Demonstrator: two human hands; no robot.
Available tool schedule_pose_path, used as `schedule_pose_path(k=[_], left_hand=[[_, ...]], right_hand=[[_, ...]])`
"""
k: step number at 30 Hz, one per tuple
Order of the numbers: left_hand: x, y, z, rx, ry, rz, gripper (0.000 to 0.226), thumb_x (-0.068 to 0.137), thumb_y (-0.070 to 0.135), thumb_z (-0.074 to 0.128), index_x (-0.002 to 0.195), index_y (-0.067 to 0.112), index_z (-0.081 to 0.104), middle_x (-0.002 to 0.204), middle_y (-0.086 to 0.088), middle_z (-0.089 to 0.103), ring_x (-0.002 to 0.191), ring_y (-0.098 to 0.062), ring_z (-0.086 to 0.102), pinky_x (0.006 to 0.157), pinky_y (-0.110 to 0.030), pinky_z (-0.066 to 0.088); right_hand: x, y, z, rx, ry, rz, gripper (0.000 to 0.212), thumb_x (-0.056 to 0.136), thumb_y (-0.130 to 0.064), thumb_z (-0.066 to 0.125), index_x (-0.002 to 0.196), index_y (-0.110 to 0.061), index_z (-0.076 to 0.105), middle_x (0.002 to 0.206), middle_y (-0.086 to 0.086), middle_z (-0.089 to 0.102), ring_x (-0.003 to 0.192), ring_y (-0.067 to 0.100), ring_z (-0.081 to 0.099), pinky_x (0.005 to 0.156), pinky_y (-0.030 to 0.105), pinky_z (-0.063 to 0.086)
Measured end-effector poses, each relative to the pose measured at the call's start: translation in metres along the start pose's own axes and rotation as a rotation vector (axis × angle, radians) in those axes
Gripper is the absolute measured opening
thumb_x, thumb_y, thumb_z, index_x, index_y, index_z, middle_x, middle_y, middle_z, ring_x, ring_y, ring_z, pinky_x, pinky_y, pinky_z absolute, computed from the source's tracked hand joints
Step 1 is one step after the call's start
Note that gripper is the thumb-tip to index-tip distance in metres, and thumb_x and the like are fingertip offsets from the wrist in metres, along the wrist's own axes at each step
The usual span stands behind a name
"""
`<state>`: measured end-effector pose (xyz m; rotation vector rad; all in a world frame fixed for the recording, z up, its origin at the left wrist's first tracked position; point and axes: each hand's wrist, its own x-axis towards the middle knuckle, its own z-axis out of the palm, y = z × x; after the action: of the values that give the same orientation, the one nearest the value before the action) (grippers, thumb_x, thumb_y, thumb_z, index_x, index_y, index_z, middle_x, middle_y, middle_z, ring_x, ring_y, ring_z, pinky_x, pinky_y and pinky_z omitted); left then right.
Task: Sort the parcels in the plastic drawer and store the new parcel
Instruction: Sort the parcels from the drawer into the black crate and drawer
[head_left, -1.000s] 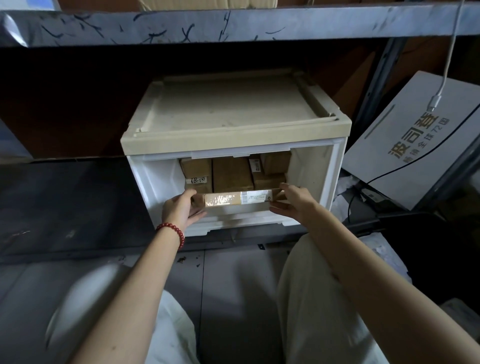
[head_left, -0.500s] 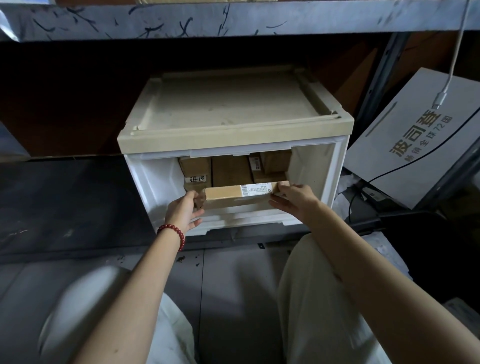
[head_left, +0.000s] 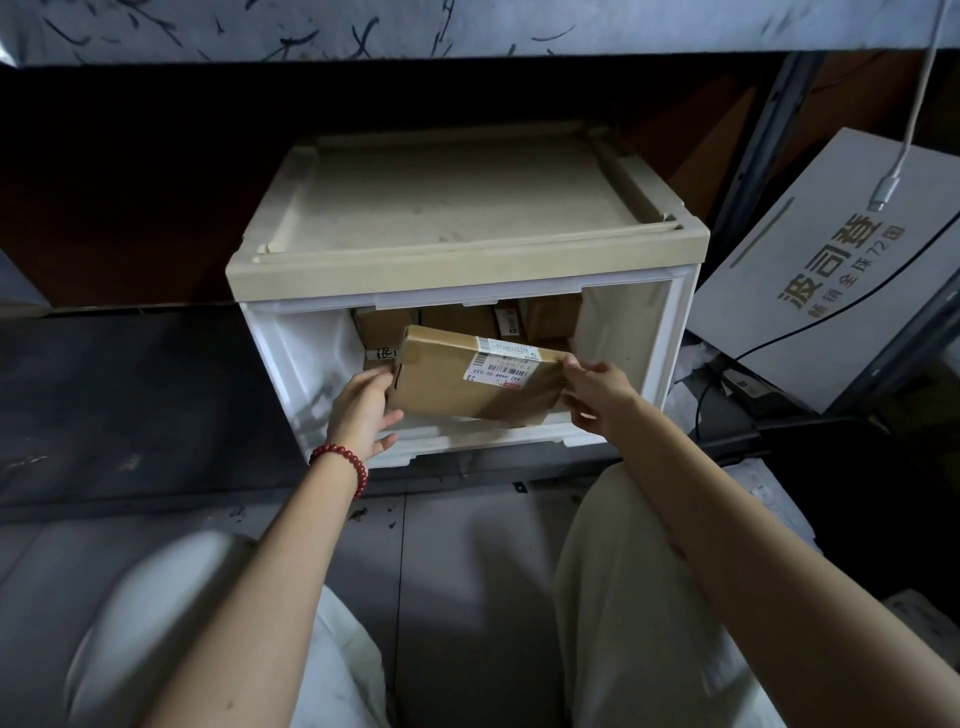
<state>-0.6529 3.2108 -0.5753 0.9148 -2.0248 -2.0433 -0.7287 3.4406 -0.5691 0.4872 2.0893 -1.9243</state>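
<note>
- The person crouches on a grey floor (head_left: 457, 571), knees in pale trousers (head_left: 639, 597) at the bottom of the view, both bare forearms reaching forward.
- The left hand (head_left: 363, 410), with a red bead bracelet (head_left: 343, 465) at the wrist, grips the left end of a flat cardboard parcel (head_left: 457, 379), thumb on its face and fingers underneath.
- The right hand (head_left: 597, 395) pinches the parcel's right end, fingertips at its upper right corner.
- The parcel is held tilted in the open front of the plastic drawer (head_left: 654, 338), its broad face turned up toward the camera, with a white shipping label (head_left: 501, 366) near its upper right.
- Behind it, more brown parcels (head_left: 457, 322) stand upright in a row against the back of the drawer; one at the left carries a small handwritten tag (head_left: 383, 353).
- The drawer has white walls and a beige top (head_left: 441, 218), and sits under a dark shelf.
- To the right leans a grey printed box (head_left: 831, 280), with a white cable (head_left: 906, 140) hanging in front of it.
</note>
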Motion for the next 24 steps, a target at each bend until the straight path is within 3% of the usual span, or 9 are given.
schedule_pose_path(k=[3, 6, 9, 12, 16, 21, 24], left_hand=[[0.0, 0.0, 0.0, 0.018, -0.012, 0.054, 0.022, 0.099, 0.034, 0.047, 0.12, 0.037, 0.053, 0.118, 0.006, 0.05, 0.105, -0.019, 0.057, 0.081, -0.034, 0.051], [0.001, 0.0, -0.001, 0.033, 0.023, 0.082, 0.032, 0.098, 0.034, 0.048, 0.13, 0.034, 0.052, 0.121, 0.007, 0.048, 0.11, -0.019, 0.054, 0.078, -0.033, 0.052], [0.002, -0.003, -0.002, 0.06, 0.082, 0.124, 0.032, 0.096, 0.035, 0.052, 0.128, 0.032, 0.054, 0.127, 0.005, 0.051, 0.116, -0.02, 0.053, 0.067, -0.027, 0.051], [0.002, -0.003, 0.0, 0.028, 0.107, 0.147, 0.03, 0.094, 0.032, 0.056, 0.124, 0.029, 0.057, 0.128, 0.002, 0.054, 0.113, -0.018, 0.054, 0.071, -0.027, 0.05], [0.001, -0.003, 0.0, 0.035, 0.106, 0.216, 0.034, 0.094, 0.029, 0.059, 0.127, 0.02, 0.056, 0.113, 0.001, 0.057, 0.101, -0.016, 0.055, 0.07, -0.027, 0.052], [0.0, -0.003, 0.0, 0.035, 0.073, 0.254, 0.03, 0.094, 0.028, 0.059, 0.121, 0.017, 0.054, 0.115, -0.001, 0.052, 0.105, -0.016, 0.054, 0.081, -0.03, 0.051], [-0.001, 0.0, 0.002, -0.081, 0.047, 0.207, 0.032, 0.092, 0.021, 0.061, 0.121, 0.013, 0.052, 0.116, -0.004, 0.052, 0.106, -0.019, 0.057, 0.077, -0.028, 0.057]], right_hand=[[0.005, 0.002, -0.001, -0.026, -0.013, -0.014, 0.016, 0.099, -0.034, 0.051, 0.103, -0.02, 0.057, 0.074, 0.002, 0.05, 0.069, 0.012, 0.047, 0.053, 0.021, 0.038], [0.007, 0.003, 0.0, -0.026, -0.035, -0.036, 0.027, 0.099, -0.033, 0.052, 0.122, -0.022, 0.057, 0.071, 0.0, 0.048, 0.062, 0.01, 0.043, 0.052, 0.02, 0.039], [0.007, 0.003, 0.001, -0.031, -0.035, -0.069, 0.023, 0.098, -0.034, 0.053, 0.118, -0.023, 0.054, 0.075, -0.002, 0.049, 0.063, 0.009, 0.044, 0.057, 0.024, 0.043], [0.01, 0.003, 0.003, -0.033, -0.023, -0.111, 0.019, 0.097, -0.034, 0.055, 0.11, -0.02, 0.054, 0.078, -0.002, 0.05, 0.065, 0.01, 0.046, 0.058, 0.027, 0.043], [0.011, 0.003, 0.003, -0.048, -0.006, -0.132, 0.019, 0.097, -0.033, 0.055, 0.099, -0.015, 0.06, 0.096, 0.006, 0.061, 0.093, 0.019, 0.059, 0.079, 0.036, 0.051], [0.013, 0.003, 0.004, 0.022, 0.009, -0.096, 0.02, 0.096, -0.03, 0.057, 0.102, -0.012, 0.054, 0.094, 0.008, 0.059, 0.091, 0.022, 0.06, 0.072, 0.033, 0.053], [0.013, 0.003, 0.005, 0.07, -0.011, -0.09, 0.014, 0.096, -0.021, 0.057, 0.085, -0.016, 0.049, 0.083, 0.007, 0.056, 0.077, 0.02, 0.059, 0.067, 0.032, 0.054]])
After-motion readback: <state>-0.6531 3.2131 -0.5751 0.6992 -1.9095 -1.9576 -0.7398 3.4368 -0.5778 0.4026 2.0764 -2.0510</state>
